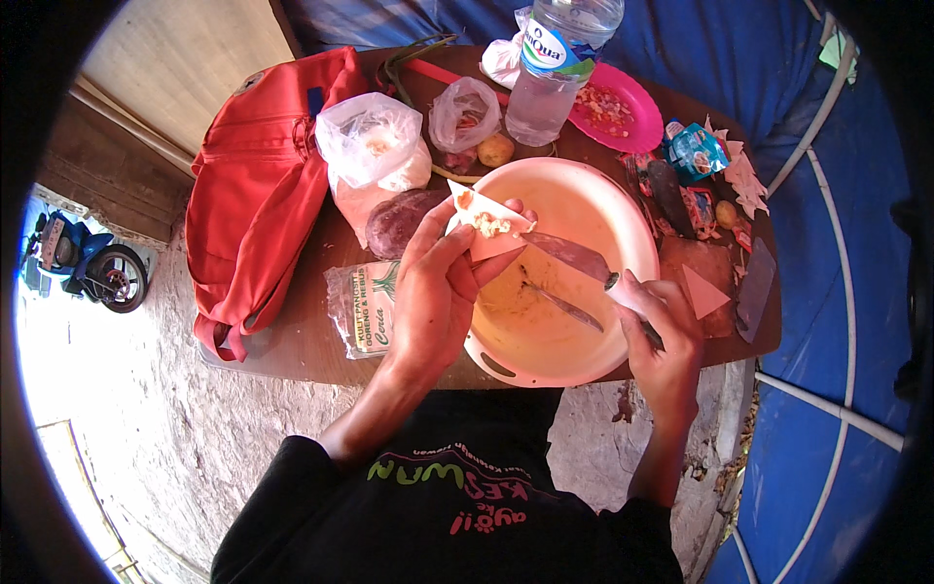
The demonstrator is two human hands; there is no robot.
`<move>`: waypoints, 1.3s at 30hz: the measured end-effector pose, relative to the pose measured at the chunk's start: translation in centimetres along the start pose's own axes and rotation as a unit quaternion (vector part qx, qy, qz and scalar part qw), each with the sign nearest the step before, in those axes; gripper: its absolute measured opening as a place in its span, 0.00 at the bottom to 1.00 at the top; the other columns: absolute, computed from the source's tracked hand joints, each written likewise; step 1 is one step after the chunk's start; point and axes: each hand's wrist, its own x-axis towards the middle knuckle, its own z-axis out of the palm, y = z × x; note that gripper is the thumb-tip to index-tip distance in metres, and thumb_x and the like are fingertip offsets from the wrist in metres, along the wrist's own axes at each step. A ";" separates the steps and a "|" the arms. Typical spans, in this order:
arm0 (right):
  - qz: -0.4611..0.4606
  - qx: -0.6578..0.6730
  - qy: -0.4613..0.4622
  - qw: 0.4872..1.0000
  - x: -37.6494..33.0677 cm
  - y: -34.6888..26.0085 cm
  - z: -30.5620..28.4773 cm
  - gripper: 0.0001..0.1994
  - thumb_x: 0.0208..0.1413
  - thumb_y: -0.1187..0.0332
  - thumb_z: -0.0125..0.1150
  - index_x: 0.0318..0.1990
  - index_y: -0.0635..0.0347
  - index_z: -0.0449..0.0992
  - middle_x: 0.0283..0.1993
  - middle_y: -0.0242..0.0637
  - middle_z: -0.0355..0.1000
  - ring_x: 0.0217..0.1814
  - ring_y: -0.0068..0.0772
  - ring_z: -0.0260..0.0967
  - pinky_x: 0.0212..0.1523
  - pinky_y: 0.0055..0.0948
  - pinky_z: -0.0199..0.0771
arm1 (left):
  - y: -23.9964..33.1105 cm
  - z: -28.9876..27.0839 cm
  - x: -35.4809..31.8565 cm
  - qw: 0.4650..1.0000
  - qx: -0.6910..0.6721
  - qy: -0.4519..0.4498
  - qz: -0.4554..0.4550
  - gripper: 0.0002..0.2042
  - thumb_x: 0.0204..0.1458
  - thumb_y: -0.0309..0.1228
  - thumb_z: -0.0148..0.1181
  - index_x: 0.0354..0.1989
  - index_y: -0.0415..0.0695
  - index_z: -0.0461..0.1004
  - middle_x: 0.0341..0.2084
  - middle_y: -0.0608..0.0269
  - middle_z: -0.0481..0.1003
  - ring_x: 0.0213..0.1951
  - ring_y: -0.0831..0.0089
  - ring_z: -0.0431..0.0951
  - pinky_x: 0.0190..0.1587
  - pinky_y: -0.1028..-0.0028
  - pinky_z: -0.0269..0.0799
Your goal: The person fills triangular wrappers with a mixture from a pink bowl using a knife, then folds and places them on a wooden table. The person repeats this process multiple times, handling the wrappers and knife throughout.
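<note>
My left hand point(433, 282) is closed at its fingers on a pale triangular dumpling wrapper point(504, 244), held above the basin. A small lump of crumbly, whitish filling point(491, 225) lies on the wrapper. In my right hand point(666, 326) is a knife point(569, 255), gripped by its light handle, its broad blade pointing left with the tip beside the filling. Under both hands stands a large pale basin point(637, 219), its inside smeared with a yellowish residue. Another slim utensil point(566, 308) rests inside it; its full shape cannot be made out.
Left of the basin are a red bag point(258, 195), a plastic bag of white powder point(370, 146) and a packet of wrappers point(365, 307). Behind stand a water bottle point(550, 92) and a pink plate point(632, 102). Another wrapper point(702, 290) lies at the right.
</note>
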 end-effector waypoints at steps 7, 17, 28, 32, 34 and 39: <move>0.019 0.059 0.069 0.996 -0.5 0.1 -0.8 0.15 0.53 0.79 0.65 0.50 0.67 0.79 0.41 0.43 0.78 0.41 0.34 0.77 0.41 0.31 0.75 | -0.7 -0.1 0.7 1.000 -0.016 0.023 0.003 0.20 0.66 0.25 0.39 0.65 0.30 0.56 0.59 0.42 0.68 0.58 0.60 0.74 0.64 0.68 0.70; 0.292 0.458 -0.029 0.839 -1.9 -3.5 1.6 0.16 0.62 0.73 0.60 0.55 0.69 0.74 0.33 0.36 0.76 0.20 0.12 0.61 0.21 0.14 0.57 | -2.2 0.0 0.8 0.968 -0.173 0.068 -0.171 0.08 0.61 0.16 0.45 0.48 0.30 0.65 0.48 0.48 0.72 0.53 0.62 0.76 0.67 0.62 0.69; 0.095 0.142 0.043 0.984 -2.4 -5.0 4.1 0.18 0.62 0.76 0.57 0.59 0.64 0.73 0.46 0.48 0.77 0.47 0.41 0.78 0.49 0.34 0.75 | -3.3 1.3 0.3 0.998 0.010 0.061 0.011 0.07 0.63 0.21 0.48 0.46 0.31 0.68 0.42 0.55 0.76 0.51 0.69 0.78 0.64 0.66 0.70; 0.107 0.138 0.049 0.983 -2.2 -5.6 4.7 0.19 0.61 0.78 0.57 0.60 0.64 0.72 0.46 0.48 0.77 0.48 0.42 0.78 0.49 0.35 0.75 | -3.9 1.3 -0.2 0.996 0.052 0.042 0.055 0.08 0.63 0.23 0.51 0.46 0.32 0.70 0.42 0.56 0.78 0.50 0.72 0.78 0.62 0.70 0.70; 0.107 0.138 0.035 0.984 -1.9 -5.6 5.0 0.20 0.61 0.78 0.56 0.61 0.64 0.71 0.46 0.48 0.77 0.48 0.42 0.77 0.49 0.35 0.75 | -4.2 1.1 -0.2 0.995 0.072 0.049 0.051 0.08 0.63 0.23 0.52 0.46 0.31 0.71 0.41 0.56 0.78 0.49 0.72 0.78 0.61 0.71 0.70; 0.074 0.140 0.032 0.987 -1.8 -6.0 5.1 0.20 0.60 0.79 0.56 0.60 0.65 0.72 0.46 0.49 0.77 0.49 0.43 0.77 0.50 0.37 0.75 | -4.2 0.9 -0.4 0.988 0.124 0.083 0.041 0.09 0.62 0.22 0.52 0.47 0.29 0.72 0.42 0.54 0.78 0.46 0.71 0.79 0.61 0.68 0.72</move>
